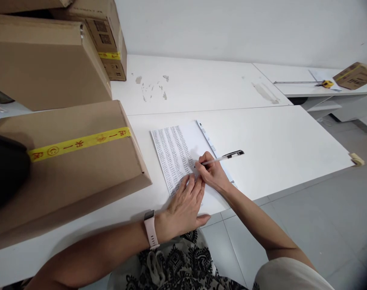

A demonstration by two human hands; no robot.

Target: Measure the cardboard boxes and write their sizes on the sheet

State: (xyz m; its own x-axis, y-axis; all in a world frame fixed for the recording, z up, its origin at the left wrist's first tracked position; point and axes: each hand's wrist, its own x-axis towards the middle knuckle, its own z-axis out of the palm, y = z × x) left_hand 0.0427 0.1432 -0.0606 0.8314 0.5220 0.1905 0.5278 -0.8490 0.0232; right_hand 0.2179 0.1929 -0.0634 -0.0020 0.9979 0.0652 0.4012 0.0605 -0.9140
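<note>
Paper (180,155) lay on the tabletop (280,149), near its front edge. Right hand (212,173) pinched a pen (231,154); left hand (185,205) rested fingers-down on the paper, gripping nothing. Risks: lifting the left could've let the paper skid; dragging fingers could've smudged ink.

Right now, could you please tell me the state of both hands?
Left hand: open, resting on the paper.
Right hand: closed, holding the pen.

Bright, even light; soft shadows on paper (177,155), beside left forearm (111,247); right corners dark, blurred.
</note>
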